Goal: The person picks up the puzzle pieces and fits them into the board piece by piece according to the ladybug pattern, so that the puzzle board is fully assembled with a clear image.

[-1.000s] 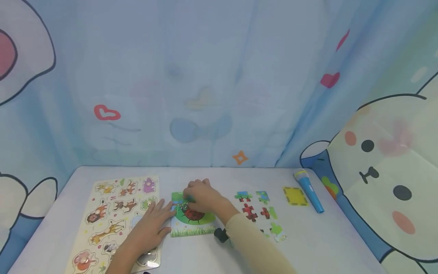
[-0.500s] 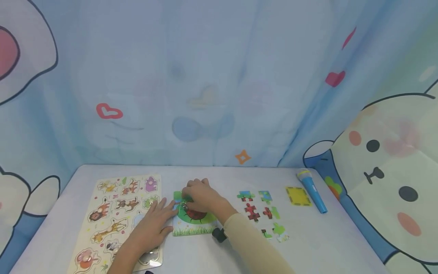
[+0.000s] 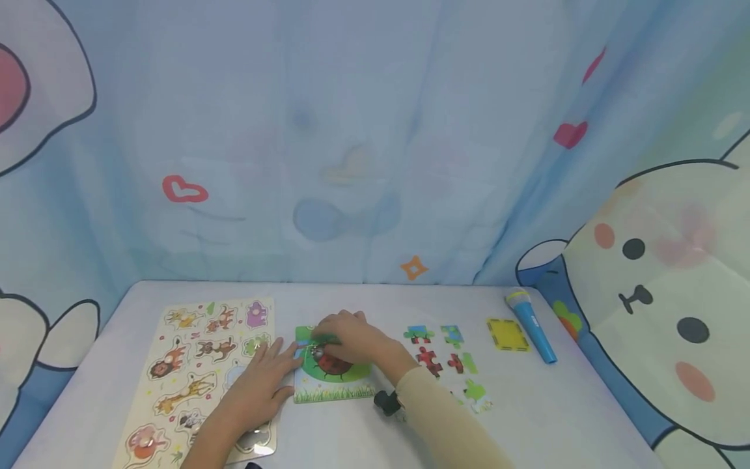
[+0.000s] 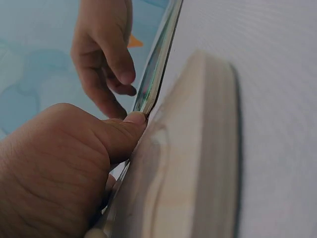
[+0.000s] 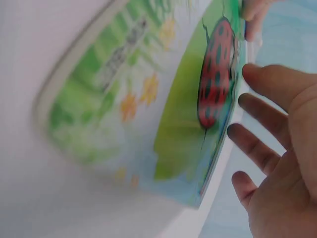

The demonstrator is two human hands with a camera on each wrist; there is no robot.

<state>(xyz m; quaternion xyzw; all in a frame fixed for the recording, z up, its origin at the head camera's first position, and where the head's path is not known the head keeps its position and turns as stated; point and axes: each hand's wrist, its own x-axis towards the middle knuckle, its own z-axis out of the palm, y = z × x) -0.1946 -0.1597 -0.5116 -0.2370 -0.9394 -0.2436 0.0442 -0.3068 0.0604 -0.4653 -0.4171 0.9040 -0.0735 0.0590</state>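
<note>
My left hand point(image 3: 258, 384) presses flat against the ladybird puzzle point(image 3: 333, 368), mid-desk point(image 3: 556, 417) beside the animal board point(image 3: 193, 374). My right hand point(image 3: 351, 337), fingers spread, covers its top, having slid right. Loose pieces point(image 3: 445, 361) and microphone point(image 3: 530, 326) lie rightward.

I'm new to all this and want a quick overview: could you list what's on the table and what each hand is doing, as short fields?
Surface: table, pale
Centre: ladybird puzzle
Left hand: fingers straight, touching the puzzle's left edge
Right hand: over the puzzle's top; its grip is unclear
Left side: animal board
Right of puzzle: loose pieces
Far right: yellow card, blue microphone
Backdrop: cartoon curtain
</note>
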